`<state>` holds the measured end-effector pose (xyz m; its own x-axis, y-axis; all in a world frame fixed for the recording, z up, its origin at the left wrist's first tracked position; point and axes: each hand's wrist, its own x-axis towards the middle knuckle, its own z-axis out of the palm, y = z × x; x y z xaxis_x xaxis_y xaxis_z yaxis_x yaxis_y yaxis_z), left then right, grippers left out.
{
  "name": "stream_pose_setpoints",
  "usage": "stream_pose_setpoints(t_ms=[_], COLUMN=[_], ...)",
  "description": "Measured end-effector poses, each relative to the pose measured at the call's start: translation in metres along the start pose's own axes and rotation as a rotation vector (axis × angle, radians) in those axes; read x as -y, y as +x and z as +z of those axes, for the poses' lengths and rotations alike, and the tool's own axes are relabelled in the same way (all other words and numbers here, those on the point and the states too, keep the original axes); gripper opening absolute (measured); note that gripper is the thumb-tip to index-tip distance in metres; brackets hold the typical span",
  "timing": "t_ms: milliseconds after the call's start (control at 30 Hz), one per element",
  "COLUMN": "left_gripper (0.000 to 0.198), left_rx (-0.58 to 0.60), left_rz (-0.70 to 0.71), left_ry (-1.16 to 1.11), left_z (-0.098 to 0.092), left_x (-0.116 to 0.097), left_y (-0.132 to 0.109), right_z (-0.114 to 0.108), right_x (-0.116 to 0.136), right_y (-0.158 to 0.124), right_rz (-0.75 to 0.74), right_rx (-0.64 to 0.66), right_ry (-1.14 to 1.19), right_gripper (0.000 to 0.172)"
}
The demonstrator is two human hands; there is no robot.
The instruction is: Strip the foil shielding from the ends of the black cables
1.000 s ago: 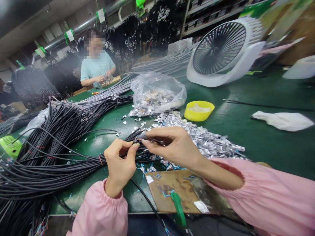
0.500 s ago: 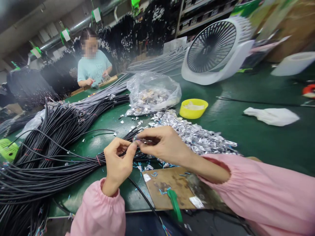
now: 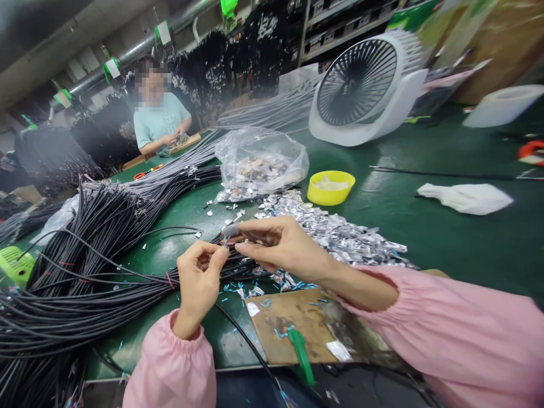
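Between the thumb and forefinger of my left hand [image 3: 199,277] is the end of a black cable, its thin coloured wires [image 3: 225,241] sticking up from the pinch. My right hand [image 3: 284,246] is just to the right of these wires, thumb and forefinger apart. A grey cover [image 3: 230,230] sits on its forefinger tip. Whether anything lies deeper in the right palm is hidden. Beneath both hands runs a tied bundle of black cables [image 3: 140,294]. Silvery foil scraps [image 3: 348,238] are heaped behind my right hand.
A brown board [image 3: 284,334] with a green strap [image 3: 301,354] lies in front. Beyond are a clear bag of scraps [image 3: 263,164], a yellow dish [image 3: 330,190], a white fan [image 3: 361,90] and a white crumpled piece [image 3: 467,198]. A co-worker [image 3: 164,122] sits across the table.
My right thumb and forefinger have parted and moved off the wire end, which now shows above my left fingertips. The left hand has shifted slightly left. The co-worker's hands have come together.
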<state>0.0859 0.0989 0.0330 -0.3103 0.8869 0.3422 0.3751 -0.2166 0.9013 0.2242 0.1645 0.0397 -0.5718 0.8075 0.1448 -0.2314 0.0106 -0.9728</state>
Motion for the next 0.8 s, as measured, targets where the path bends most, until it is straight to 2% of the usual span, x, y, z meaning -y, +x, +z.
stream_pose_setpoints(t_ms=[167,300,433,533,600,733,800], left_gripper=[0.021,0.020,0.020,0.022,0.026,0.037,0.043], left_rx=[-0.002,-0.001,0.018,0.066,0.085,0.100,0.183], left_rz=[0.006,0.006,-0.015,-0.047,-0.061,-0.054,-0.051], left_ry=[0.001,-0.005,-0.016,-0.032,-0.076,-0.184,-0.165], left_z=[0.001,0.002,0.003,0.004,0.002,-0.004,-0.005], left_x=[0.000,0.001,0.003,0.005,0.006,0.006,0.004], left_y=[-0.001,-0.001,-0.002,-0.002,0.000,0.006,0.009], right_z=[-0.001,-0.002,-0.001,0.000,0.000,-0.003,-0.005], right_x=[0.000,-0.001,-0.004,-0.008,-0.011,-0.015,-0.017], right_y=[0.001,0.002,0.002,0.002,0.002,0.008,0.011], right_rz=[-0.040,-0.058,-0.091,-0.239,-0.320,-0.317,-0.308], right_rx=[0.034,0.053,-0.024,-0.121,-0.138,-0.157,-0.224], right_ry=[0.020,0.012,-0.078,-0.193,-0.264,-0.318,-0.305], right_gripper=[0.027,0.027,0.027,0.017,0.015,0.016,0.018])
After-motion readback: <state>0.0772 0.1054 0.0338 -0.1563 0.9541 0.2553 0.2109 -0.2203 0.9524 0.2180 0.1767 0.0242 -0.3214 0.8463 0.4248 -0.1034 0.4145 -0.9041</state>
